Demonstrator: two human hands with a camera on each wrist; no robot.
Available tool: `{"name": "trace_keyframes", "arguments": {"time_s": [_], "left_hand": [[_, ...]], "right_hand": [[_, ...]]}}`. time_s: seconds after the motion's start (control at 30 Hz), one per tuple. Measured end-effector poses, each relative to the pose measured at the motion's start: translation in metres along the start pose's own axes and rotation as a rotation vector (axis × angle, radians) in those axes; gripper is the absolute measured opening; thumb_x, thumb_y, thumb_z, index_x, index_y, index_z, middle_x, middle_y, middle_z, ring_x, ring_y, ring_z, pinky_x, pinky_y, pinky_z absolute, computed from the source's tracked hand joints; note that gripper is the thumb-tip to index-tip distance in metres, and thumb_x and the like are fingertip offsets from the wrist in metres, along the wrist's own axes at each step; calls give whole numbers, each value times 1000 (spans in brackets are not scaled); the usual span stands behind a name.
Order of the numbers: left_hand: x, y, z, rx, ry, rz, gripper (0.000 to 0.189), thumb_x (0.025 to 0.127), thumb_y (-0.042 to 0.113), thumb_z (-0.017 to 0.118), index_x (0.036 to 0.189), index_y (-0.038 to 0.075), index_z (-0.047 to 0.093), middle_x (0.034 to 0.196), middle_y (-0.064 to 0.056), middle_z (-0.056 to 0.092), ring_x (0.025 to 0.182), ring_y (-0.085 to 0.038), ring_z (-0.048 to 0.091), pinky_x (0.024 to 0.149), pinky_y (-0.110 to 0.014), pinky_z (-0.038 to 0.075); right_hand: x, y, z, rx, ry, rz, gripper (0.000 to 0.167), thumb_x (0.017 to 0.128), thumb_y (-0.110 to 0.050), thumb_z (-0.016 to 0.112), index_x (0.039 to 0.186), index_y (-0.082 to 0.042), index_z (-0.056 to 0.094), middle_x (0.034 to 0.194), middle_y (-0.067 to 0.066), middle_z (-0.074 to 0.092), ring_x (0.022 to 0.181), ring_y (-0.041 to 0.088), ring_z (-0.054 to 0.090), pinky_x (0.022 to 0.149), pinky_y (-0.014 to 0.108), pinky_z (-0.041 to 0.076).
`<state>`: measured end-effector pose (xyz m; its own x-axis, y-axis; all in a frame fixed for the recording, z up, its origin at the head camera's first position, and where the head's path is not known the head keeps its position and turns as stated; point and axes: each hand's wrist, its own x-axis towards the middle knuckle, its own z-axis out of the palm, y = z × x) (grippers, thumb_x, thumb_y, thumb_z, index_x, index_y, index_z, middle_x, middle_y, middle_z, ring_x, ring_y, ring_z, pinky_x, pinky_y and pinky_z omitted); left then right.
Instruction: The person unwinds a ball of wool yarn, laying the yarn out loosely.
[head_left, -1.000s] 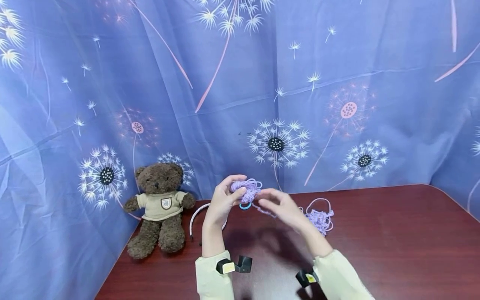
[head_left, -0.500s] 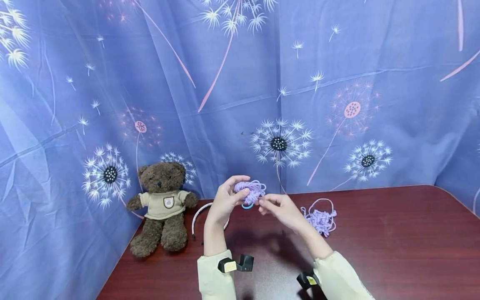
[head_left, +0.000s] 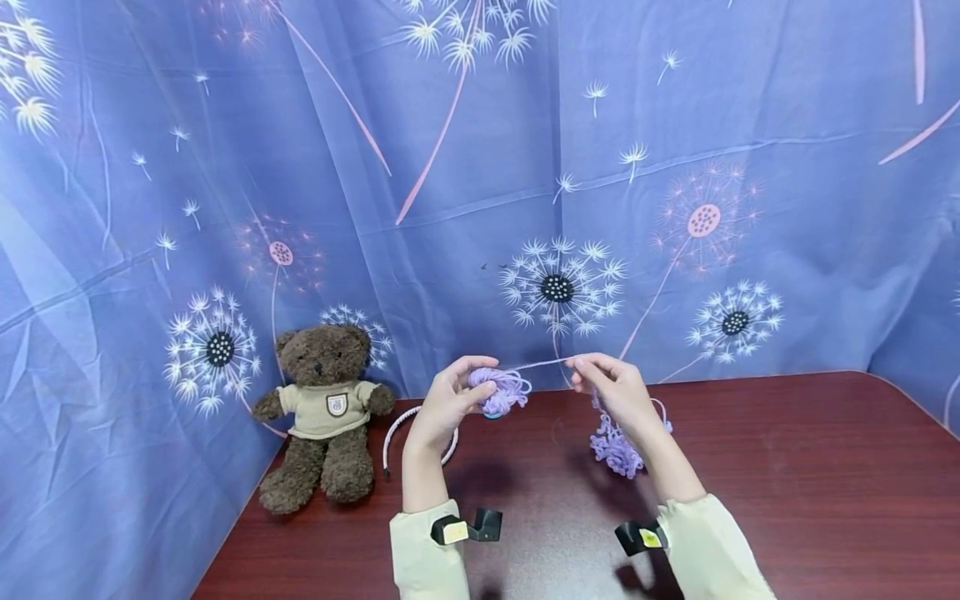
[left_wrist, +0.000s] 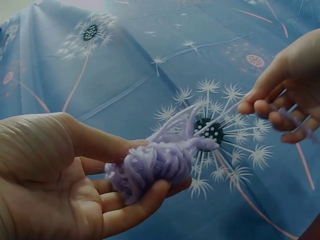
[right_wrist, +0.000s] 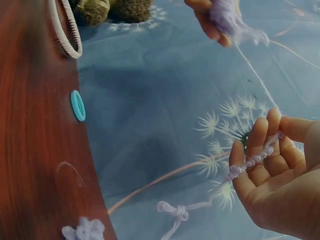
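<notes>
My left hand [head_left: 444,410] holds a small wound bundle of lilac yarn [head_left: 507,392] between thumb and fingers, above the table. In the left wrist view, loose loops stick out of the bundle [left_wrist: 152,167] on its far side. To its right, my right hand [head_left: 617,396] pinches the strand [right_wrist: 256,76] between thumb and forefinger, and it runs straight across from the bundle. A twisted, knotted length [right_wrist: 252,162] of the same yarn lies across the right fingers and trails down. Below that hand is a tangled lilac yarn heap [head_left: 617,452], partly hidden by the forearm.
A brown teddy bear [head_left: 318,425] in a beige shirt sits at the table's left. Beside it lies a white headband [head_left: 392,433], partly behind the left arm. A turquoise ring [right_wrist: 78,106] is on the table [head_left: 780,475] near its back edge. A blue dandelion curtain [head_left: 480,167] hangs behind.
My right hand has moved from beside the bundle up and right, drawing the strand out straight. The tangled yarn has shifted slightly left and hangs lower. My left hand stays nearly in place.
</notes>
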<state>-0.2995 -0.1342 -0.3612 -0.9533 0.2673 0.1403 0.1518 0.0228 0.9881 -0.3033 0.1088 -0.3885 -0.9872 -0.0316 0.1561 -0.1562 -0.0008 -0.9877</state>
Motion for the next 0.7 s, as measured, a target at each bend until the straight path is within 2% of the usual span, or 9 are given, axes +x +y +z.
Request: {"name": "trace_keyframes", "arguments": {"time_s": [0.1, 0.17, 0.23, 0.33, 0.47, 0.7], "left_hand": [[0, 0, -3, -7, 5, -7, 39, 90, -5, 58, 128, -13, 50, 85, 8, 62, 67, -2, 60, 65, -21, 55], [-1, 0, -5, -12, 3, -6, 39, 91, -5, 58, 127, -13, 50, 85, 8, 62, 68, -2, 61, 65, -21, 55], [-1, 0, -6, -12, -5, 3, 38, 91, -4, 58, 127, -13, 50, 85, 8, 62, 68, -2, 61, 65, -21, 56], [-3, 0, -8, -16, -23, 32, 38, 92, -3, 58, 128, -13, 51, 88, 9, 63, 71, -2, 62, 66, -21, 56], [-4, 0, -9, -31, -42, 58, 36, 93, -2, 59, 126, -14, 53, 91, 10, 64, 74, -3, 62, 68, -22, 56], [-3, 0, -8, -53, -13, 37, 35, 92, -1, 59, 124, -16, 54, 92, 10, 65, 74, -2, 61, 69, -23, 57]], "right_hand": [[0, -2, -3, 18, 28, -9, 19, 99, -22, 56, 104, -9, 70, 70, -16, 64, 71, -3, 65, 60, 13, 49], [0, -2, -5, 12, 40, -13, 18, 99, -21, 56, 103, -11, 70, 70, -17, 64, 71, -4, 64, 58, 12, 47], [0, -3, -6, -4, 50, -13, 19, 99, -23, 56, 104, -11, 70, 70, -17, 63, 71, -4, 64, 51, 14, 41], [0, -3, -8, -9, 61, -23, 23, 99, -23, 56, 108, -6, 69, 70, -16, 63, 70, -4, 64, 55, 14, 45], [1, -2, -13, 6, 82, -46, 26, 99, -23, 56, 109, -2, 68, 71, -15, 63, 70, -3, 62, 72, 15, 53], [1, -1, -24, 63, 120, -48, 15, 99, -22, 57, 93, -24, 70, 71, -16, 63, 70, -3, 62, 71, 14, 53]]}}
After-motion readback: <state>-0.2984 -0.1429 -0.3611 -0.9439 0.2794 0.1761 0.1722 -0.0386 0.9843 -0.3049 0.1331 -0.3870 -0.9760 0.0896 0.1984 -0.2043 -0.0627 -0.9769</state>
